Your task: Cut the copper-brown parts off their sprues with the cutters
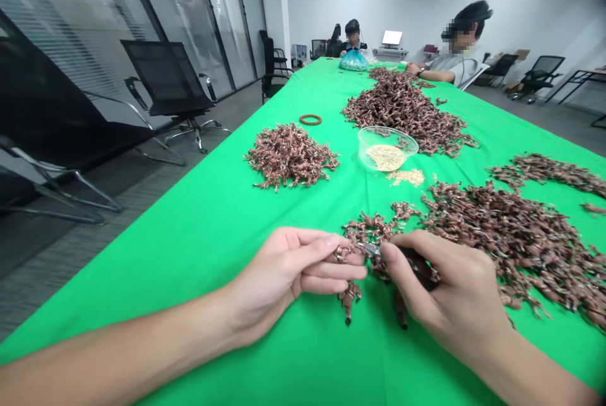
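My left hand [279, 280] closes its fingers on a brown wire sprig [349, 295]; my right hand [449, 292] grips small pliers [372, 250] against it, above the green-clothed table [189, 305].

Bright green tablecloth [199, 305] beneath copper-brown heaps [502, 235]; pale tan grains [385, 157] at 1 o'clock; a shiny blue bag [353, 60] at 12 o'clock; a black chair [165, 74] at 10 o'clock.

An office meeting room: glass partition walls [222, 21] with blinds line the upper left, beside black mesh swivel chairs [165, 77]. A long green-covered table [189, 248] runs toward a lit screen [392, 38] at the far wall.
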Tool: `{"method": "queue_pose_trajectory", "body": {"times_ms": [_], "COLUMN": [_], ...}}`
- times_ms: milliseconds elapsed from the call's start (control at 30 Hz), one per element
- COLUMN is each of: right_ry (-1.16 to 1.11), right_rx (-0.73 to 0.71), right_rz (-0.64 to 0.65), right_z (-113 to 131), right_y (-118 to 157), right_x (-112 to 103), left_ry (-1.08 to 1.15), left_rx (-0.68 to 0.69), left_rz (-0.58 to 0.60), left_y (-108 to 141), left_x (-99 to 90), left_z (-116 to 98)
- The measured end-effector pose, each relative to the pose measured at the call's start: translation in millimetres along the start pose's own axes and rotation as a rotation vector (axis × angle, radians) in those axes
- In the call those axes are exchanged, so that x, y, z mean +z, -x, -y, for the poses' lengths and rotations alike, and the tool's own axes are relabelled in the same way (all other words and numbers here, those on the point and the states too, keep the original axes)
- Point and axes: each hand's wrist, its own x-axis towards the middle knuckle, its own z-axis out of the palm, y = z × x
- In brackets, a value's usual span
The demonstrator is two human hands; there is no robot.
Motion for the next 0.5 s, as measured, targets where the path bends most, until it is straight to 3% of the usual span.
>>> {"method": "queue_pose_trajectory", "body": {"times_ms": [200,500], "right_ry": [-0.105,-0.115], "right_rx": [0.133,0.137], "right_rz": [0.083,0.112], "right_z": [2.0,5.9], "right_y": [-2.0,-3.3], "right_x": [0.5,0.6], "left_ry": [-0.099,-0.133], "left_rx": [0.007,-0.004], "left_rz": [-0.029,0.002], "left_y": [0.1,0.3], "left_x": [-2.0,-3.8], "left_z": [2.9,6.1]}}
